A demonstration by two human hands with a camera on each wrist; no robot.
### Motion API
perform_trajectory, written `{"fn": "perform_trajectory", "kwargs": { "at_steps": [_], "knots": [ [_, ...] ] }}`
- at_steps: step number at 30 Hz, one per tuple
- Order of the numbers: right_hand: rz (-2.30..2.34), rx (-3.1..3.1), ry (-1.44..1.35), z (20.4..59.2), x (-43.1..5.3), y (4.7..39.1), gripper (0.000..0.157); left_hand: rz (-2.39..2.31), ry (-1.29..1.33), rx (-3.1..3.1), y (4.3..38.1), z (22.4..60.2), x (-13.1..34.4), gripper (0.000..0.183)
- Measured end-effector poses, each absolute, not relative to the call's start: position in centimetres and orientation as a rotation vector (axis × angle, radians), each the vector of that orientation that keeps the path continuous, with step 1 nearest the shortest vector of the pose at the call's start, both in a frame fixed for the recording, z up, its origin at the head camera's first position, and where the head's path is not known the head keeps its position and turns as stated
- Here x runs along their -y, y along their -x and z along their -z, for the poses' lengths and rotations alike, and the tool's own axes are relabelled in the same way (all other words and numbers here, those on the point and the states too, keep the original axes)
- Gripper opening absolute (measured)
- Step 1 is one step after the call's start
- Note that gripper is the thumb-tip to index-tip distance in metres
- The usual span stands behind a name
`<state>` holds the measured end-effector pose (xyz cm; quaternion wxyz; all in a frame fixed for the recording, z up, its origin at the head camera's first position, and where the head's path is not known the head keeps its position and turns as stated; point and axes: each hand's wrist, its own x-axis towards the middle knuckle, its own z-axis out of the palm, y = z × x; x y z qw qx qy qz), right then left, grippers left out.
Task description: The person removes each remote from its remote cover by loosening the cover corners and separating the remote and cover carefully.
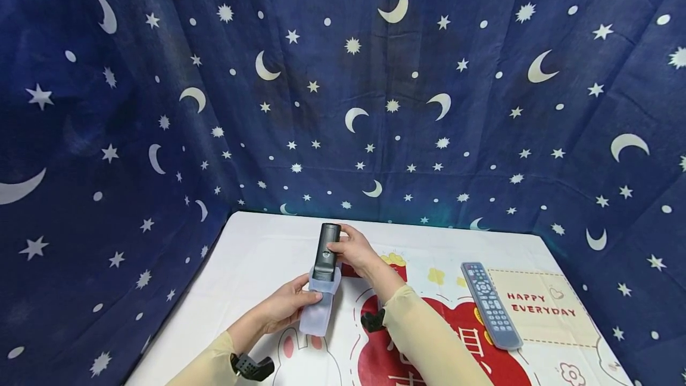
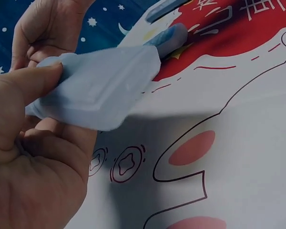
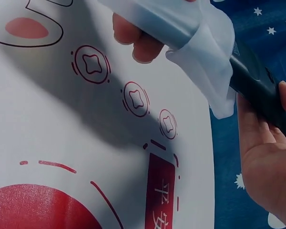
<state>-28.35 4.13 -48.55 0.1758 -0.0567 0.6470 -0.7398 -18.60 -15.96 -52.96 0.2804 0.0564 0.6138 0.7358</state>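
A black remote control (image 1: 326, 249), its back with the battery cover facing up, sits partly inside a translucent silicone sleeve (image 1: 316, 314). My left hand (image 1: 286, 305) pinches the sleeve around its middle, thumb on top. At the bare far end, my right hand (image 1: 356, 250) grips the remote between thumb and fingers. In the right wrist view the sleeve's opening (image 3: 214, 52) is folded back loosely around the black body (image 3: 257, 81). The left wrist view has the sleeve's closed end (image 2: 114, 90) sticking out past my left thumb, limp and flattened.
A second remote (image 1: 490, 305), buttons up in a clear cover, lies on the right of the table. The white tablecloth (image 1: 257, 249) carries red and cartoon prints. Blue star-and-moon curtains (image 1: 343, 106) stand behind and at both sides.
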Motion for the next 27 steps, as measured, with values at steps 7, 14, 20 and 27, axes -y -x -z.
{"fn": "perform_trajectory", "kwargs": {
  "at_steps": [7, 14, 20, 27],
  "knots": [
    [2.111, -1.793, 0.084, 48.67, -4.23, 28.61, 0.065, -1.936, -0.272, -1.603, 18.23, 52.55, 16.38, 0.083],
    [2.127, -1.805, 0.091, 48.47, -4.49, 28.78, 0.064, -1.947, -0.375, -1.512, 18.17, 52.9, 16.61, 0.089],
    [2.153, -1.799, 0.054, 48.47, -4.66, 28.86, 0.063, -1.933, -0.354, -1.523, 17.96, 53.11, 16.53, 0.09],
    [2.167, -1.821, 0.108, 48.07, -4.59, 28.54, 0.066, -1.932, -0.171, -1.697, 18.28, 52.61, 16.05, 0.071]
  ]
}}
